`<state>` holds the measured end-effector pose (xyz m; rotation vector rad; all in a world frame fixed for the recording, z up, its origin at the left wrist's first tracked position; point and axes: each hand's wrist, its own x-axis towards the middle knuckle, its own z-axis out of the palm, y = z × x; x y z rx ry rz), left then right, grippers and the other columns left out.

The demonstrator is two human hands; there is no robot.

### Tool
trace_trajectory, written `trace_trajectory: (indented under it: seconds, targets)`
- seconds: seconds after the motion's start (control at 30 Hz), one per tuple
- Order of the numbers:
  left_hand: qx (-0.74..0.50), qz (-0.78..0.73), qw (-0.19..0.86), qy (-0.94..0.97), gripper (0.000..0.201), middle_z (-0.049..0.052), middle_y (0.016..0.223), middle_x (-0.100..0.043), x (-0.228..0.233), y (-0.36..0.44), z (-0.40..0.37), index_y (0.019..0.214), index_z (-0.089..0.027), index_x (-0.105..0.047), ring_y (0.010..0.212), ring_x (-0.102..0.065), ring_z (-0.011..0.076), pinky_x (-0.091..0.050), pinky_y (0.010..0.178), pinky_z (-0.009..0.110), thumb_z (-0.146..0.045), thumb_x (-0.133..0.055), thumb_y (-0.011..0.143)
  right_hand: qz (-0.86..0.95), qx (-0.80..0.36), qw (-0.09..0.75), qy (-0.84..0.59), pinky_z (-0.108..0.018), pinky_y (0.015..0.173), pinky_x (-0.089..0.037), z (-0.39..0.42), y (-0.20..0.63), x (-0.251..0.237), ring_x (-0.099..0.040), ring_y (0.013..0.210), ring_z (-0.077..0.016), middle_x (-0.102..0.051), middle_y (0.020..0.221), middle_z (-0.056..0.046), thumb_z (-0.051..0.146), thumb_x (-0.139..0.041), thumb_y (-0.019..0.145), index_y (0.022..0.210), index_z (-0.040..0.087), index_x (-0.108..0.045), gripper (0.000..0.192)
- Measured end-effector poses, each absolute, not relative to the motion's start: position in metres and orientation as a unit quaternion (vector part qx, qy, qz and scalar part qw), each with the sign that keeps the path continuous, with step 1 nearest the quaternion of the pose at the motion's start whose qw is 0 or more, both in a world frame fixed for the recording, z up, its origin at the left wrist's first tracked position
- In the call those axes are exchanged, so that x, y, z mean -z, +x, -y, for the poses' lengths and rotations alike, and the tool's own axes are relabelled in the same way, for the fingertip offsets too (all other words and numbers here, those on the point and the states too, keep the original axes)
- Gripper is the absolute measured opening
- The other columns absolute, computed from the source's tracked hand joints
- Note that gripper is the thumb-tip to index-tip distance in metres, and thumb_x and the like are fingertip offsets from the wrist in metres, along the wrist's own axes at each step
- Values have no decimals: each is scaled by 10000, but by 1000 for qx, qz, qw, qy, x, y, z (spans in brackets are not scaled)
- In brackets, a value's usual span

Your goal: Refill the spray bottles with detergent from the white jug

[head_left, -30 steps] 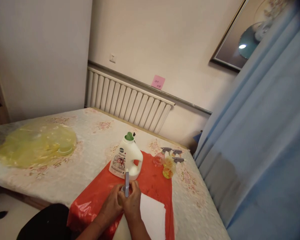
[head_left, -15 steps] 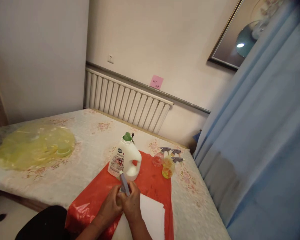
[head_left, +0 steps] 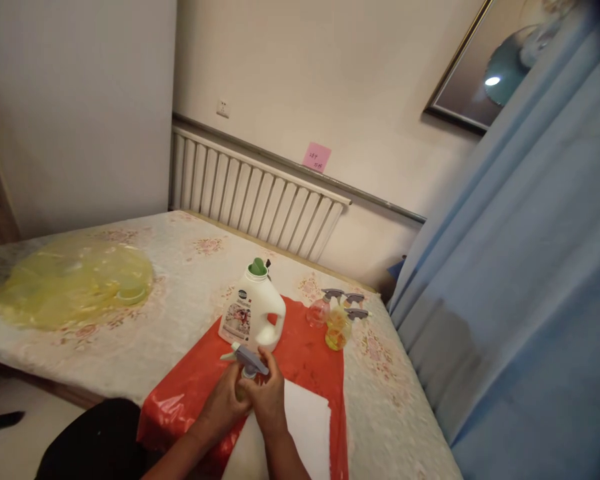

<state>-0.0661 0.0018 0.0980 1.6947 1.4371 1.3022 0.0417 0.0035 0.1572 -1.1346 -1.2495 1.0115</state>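
Observation:
Both of my hands are closed around one small spray bottle [head_left: 249, 361] with a grey trigger head and a pale nozzle pointing left. My left hand [head_left: 227, 395] wraps the bottle's body, which is mostly hidden by the fingers. My right hand [head_left: 269, 395] grips at the neck, just under the trigger head. Right behind them a white detergent jug [head_left: 260, 303] with a side handle and a green cap [head_left: 257, 267] stands on a red plastic sheet [head_left: 305, 360]. White paper [head_left: 307, 427] lies under and to the right of my right forearm.
Several spray bottles [head_left: 336, 328] with grey heads, pink and yellow, stand at the sheet's right edge. A yellow plastic bag [head_left: 75, 280] lies on the left of the flowered tablecloth [head_left: 180, 267]. A radiator [head_left: 260, 193] runs behind; a blue curtain [head_left: 520, 253] hangs at the right.
The spray bottle's head has turned, so its nozzle now points left instead of up and away. My right fingers have shifted up by the head. The view has tilted slightly.

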Motion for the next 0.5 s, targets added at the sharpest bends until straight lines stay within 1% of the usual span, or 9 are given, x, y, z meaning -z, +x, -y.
trace_trajectory:
  seconds: [0.1, 0.23, 0.3, 0.37, 0.43, 0.5]
  targets:
    - [-484, -536, 283, 631, 410, 89, 1050, -673, -101, -66, 0, 1111, -184, -547, 968, -665, 269, -550, 851, 394, -180, -595, 703, 517, -389, 564, -513, -341, 880, -549, -4, 39, -156, -678, 992, -258, -727, 1069, -79, 52, -650, 512, 1133, 155, -681, 630]
    - [-486, -541, 281, 626, 402, 92, 1055, -689, -105, -66, 0, 1100, -180, -568, 992, -669, 277, -550, 865, 387, -196, -614, 701, 525, -390, 557, -513, -347, 900, -539, -5, 41, -154, -676, 970, -248, -725, 1057, -75, 66, -649, 542, 1142, 150, -683, 606]
    - [-486, -547, 280, 621, 378, 93, 1029, -711, -106, -65, 1, 1077, -176, -600, 971, -681, 288, -553, 858, 391, -227, -632, 705, 537, -399, 561, -488, -350, 913, -536, -5, 44, -155, -677, 973, -244, -730, 1045, -64, 92, -662, 583, 1184, 158, -670, 605]
    - [-487, -555, 280, 614, 347, 88, 976, -732, -108, -65, 2, 1055, -175, -630, 915, -699, 289, -562, 831, 392, -271, -643, 722, 552, -413, 565, -453, -344, 896, -544, -4, 47, -158, -687, 936, -230, -743, 983, -43, 137, -661, 642, 1267, 161, -625, 626]
    - [-491, -554, 286, 608, 336, 76, 937, -748, -110, -64, 4, 1043, -181, -650, 859, -712, 272, -577, 795, 369, -308, -657, 733, 562, -433, 564, -422, -331, 868, -554, -2, 49, -161, -700, 881, -213, -752, 918, -27, 175, -635, 700, 1355, 149, -550, 661]
    - [-501, -551, 291, 600, 328, 70, 933, -760, -113, -64, 5, 1020, -187, -669, 845, -720, 255, -589, 776, 338, -324, -678, 722, 568, -446, 561, -405, -329, 882, -551, 1, 48, -164, -706, 887, -206, -759, 925, -28, 195, -617, 736, 1395, 141, -504, 671]
